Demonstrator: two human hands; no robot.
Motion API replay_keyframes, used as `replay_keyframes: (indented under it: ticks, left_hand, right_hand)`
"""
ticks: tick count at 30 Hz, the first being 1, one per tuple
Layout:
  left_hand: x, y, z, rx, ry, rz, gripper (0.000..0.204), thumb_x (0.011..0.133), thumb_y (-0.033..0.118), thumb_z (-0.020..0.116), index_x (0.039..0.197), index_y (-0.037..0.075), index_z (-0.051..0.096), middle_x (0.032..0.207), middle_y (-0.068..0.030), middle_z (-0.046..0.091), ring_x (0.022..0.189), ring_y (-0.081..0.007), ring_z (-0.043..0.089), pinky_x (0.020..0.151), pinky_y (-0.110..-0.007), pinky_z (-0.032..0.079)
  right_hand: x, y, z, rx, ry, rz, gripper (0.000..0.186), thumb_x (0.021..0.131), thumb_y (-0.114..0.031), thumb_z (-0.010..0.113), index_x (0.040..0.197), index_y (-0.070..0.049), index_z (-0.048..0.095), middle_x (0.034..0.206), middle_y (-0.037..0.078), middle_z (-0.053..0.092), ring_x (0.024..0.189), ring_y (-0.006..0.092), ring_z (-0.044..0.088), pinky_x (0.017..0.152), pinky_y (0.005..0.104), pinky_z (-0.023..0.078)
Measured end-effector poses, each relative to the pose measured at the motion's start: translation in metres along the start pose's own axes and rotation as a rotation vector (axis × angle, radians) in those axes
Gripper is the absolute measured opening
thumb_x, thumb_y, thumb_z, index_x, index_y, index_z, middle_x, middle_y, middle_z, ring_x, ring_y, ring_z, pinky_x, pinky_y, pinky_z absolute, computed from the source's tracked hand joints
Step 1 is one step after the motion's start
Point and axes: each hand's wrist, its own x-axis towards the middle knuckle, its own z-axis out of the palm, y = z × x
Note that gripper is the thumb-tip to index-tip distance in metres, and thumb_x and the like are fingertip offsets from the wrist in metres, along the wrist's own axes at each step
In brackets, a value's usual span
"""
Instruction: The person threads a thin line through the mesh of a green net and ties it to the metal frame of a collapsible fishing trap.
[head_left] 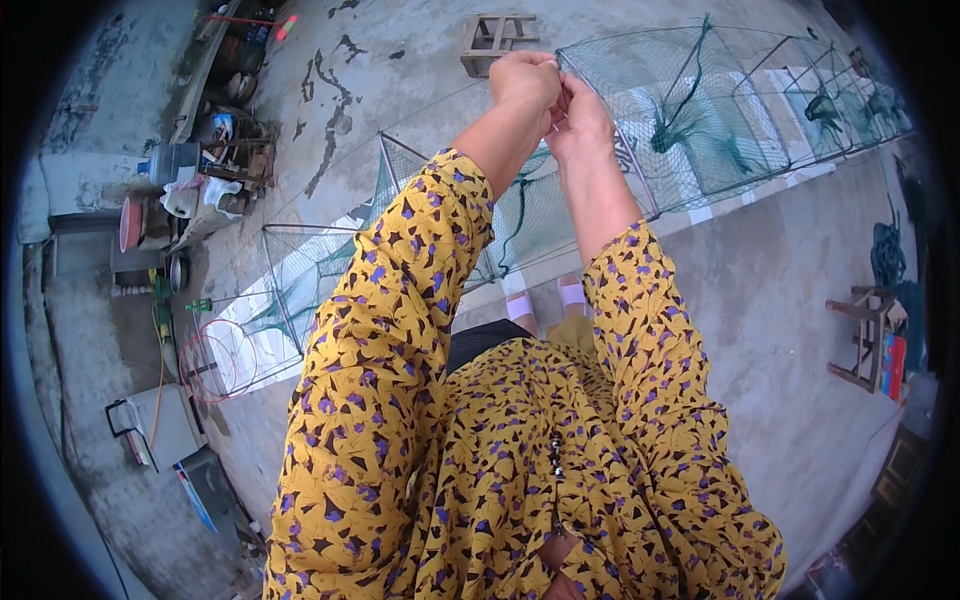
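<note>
A long fishing net trap of green mesh on rectangular wire frames stretches from the left across to the far right. I hold my arms straight out, with both hands together at the top corner of one frame near its middle. My left hand is closed, its fingertips pinching at that corner. Right beside it my right hand is closed too, its fingers curled at the same frame edge. What lies between the fingertips is too small to make out apart from the net's edge. Dark green knotted mesh hangs inside the right-hand sections.
Ahead stands a small wooden stool; another stool is at the right. Along the left wall are a blue bucket, a red basin and a white box. A red wire hoop ends the net. White strips lie beneath it.
</note>
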Motion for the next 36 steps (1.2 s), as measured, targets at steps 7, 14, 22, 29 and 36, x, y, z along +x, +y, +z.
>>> replay_keyframes:
  ticks: [7,14,22,29,36]
  left_hand:
    - [-0.006,0.008,0.010,-0.173,0.094,-0.155,0.008,0.084,0.004,0.053,0.089,0.005,0.058,0.066,-0.0054,0.055,0.048,-0.0136,0.049,0.040,-0.027,0.041]
    - [0.004,-0.002,0.017,-0.205,0.229,-0.043,0.004,0.077,0.005,0.060,0.077,0.002,0.064,0.075,-0.0096,0.064,0.068,-0.0159,0.059,0.065,-0.028,0.048]
    - [-0.005,0.004,0.018,0.083,0.356,0.110,0.005,0.074,0.006,0.061,0.077,0.001,0.062,0.076,-0.0102,0.063,0.067,-0.0164,0.059,0.065,-0.029,0.049]
    - [-0.005,-0.001,0.012,0.222,0.427,0.286,0.007,0.071,0.007,0.059,0.076,0.002,0.061,0.071,-0.0107,0.063,0.065,-0.0166,0.060,0.064,-0.029,0.048]
    - [-0.006,-0.010,0.014,0.033,0.356,0.311,0.006,0.074,0.007,0.059,0.078,0.002,0.059,0.070,-0.0069,0.061,0.062,-0.0135,0.056,0.060,-0.027,0.047]
  right_hand:
    - [0.017,0.003,0.002,0.106,-0.042,-0.031,0.014,0.084,-0.018,0.052,0.075,-0.010,0.057,0.067,-0.002,0.054,0.050,0.0074,0.047,0.048,0.0222,0.039]
    - [0.046,0.007,0.000,0.198,-0.164,0.033,0.014,0.084,-0.018,0.053,0.077,-0.007,0.057,0.074,0.002,0.057,0.062,0.0130,0.054,0.055,0.0247,0.046]
    - [0.046,0.006,-0.001,0.212,-0.261,0.080,0.015,0.084,-0.019,0.053,0.091,-0.006,0.055,0.088,0.006,0.057,0.076,0.0152,0.056,0.066,0.0252,0.047]
    - [0.036,0.010,0.005,0.011,-0.233,-0.190,0.012,0.084,-0.012,0.053,0.093,-0.004,0.051,0.084,0.007,0.056,0.069,0.0155,0.056,0.058,0.0263,0.048]
    - [0.017,0.007,0.000,-0.055,-0.248,-0.320,0.014,0.086,-0.010,0.051,0.098,-0.002,0.050,0.087,0.009,0.057,0.073,0.0167,0.057,0.062,0.0261,0.049]
